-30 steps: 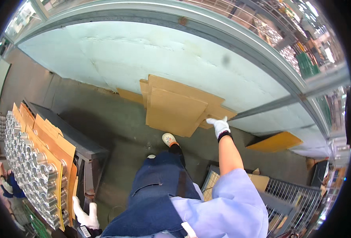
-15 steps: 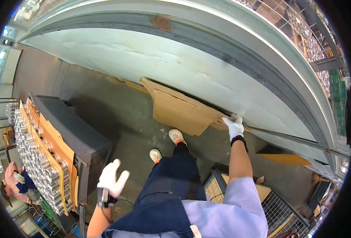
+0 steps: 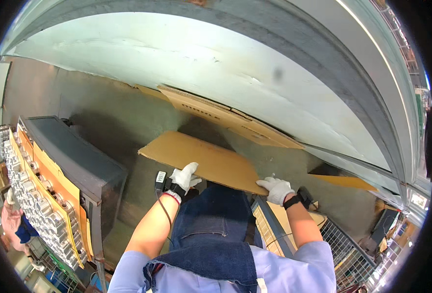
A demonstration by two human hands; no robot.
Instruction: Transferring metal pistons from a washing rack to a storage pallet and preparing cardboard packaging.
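A flat brown cardboard sheet (image 3: 203, 155) is held in front of my legs, hiding my feet. My left hand (image 3: 184, 177), in a white glove, grips its near edge, thumb over the top. At the sheet's right end, my right hand (image 3: 276, 189), also white-gloved, is closed on the corner. The undersides of both hands' grips are hidden by the sheet. Beyond it, another cardboard piece (image 3: 221, 117) with dark printing leans against the pale panel (image 3: 186, 53).
On the left, a dark cabinet-like block (image 3: 74, 156) stands beside racks of shiny metal cylindrical parts (image 3: 47, 210) with cardboard dividers. A wire-mesh cart (image 3: 345, 251) is close on my right. A yellowish board (image 3: 343, 182) lies near the panel's foot. A person in pink (image 3: 13, 222) is at far left.
The cardboard sheet has come away from the panel toward my body in my right hand. My left hand, open and apart before, has closed on its near edge. The printed cardboard behind is now uncovered.
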